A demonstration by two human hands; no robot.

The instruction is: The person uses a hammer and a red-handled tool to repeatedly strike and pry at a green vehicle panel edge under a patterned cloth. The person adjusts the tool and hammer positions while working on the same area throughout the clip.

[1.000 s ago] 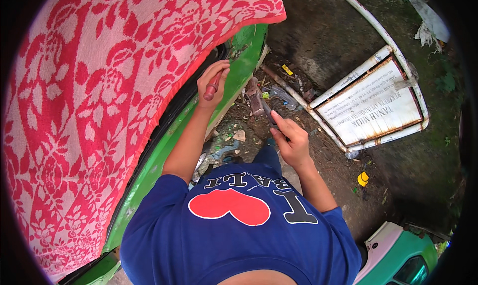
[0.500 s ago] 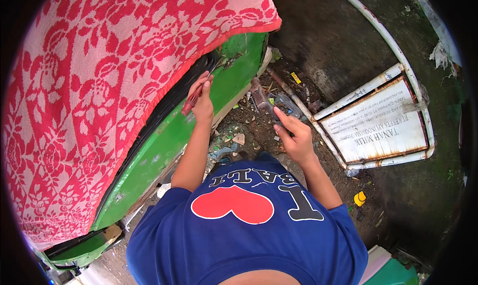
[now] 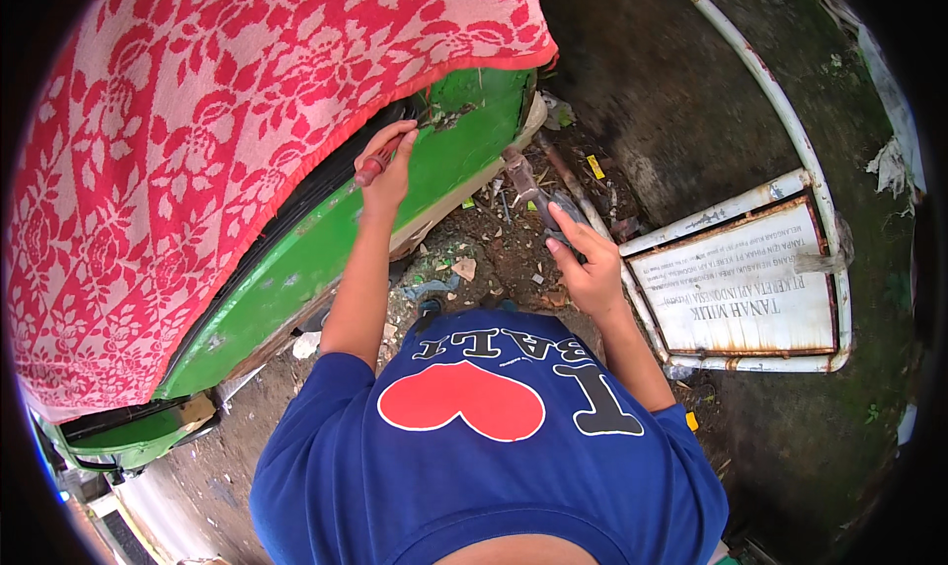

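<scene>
My left hand [image 3: 387, 178] is wrapped round the red handle of a screwdriver [image 3: 366, 174]. The tool's tip lies near a worn, scraped patch [image 3: 456, 117] on a green panel [image 3: 395, 192]; I cannot tell whether it touches. In my right hand [image 3: 593, 271] is a hammer [image 3: 520, 176] with a dark grip, its brownish head raised toward the panel's lower edge but apart from the screwdriver. A red and pink floral cloth [image 3: 247, 140] covers the surface above the panel, and a black strip [image 3: 259, 253] runs along the cloth's hem.
A rusty white sign board [image 3: 741, 279] in a bent pipe frame [image 3: 758, 69] stands to the right. Litter and stone pieces [image 3: 464, 269] lie on the ground between me and the panel. Another green part [image 3: 148, 442] shows at lower left.
The view has shifted a little, and the sign sits lower. My left hand with the screwdriver has moved slightly left and up. Both tools remain in my hands.
</scene>
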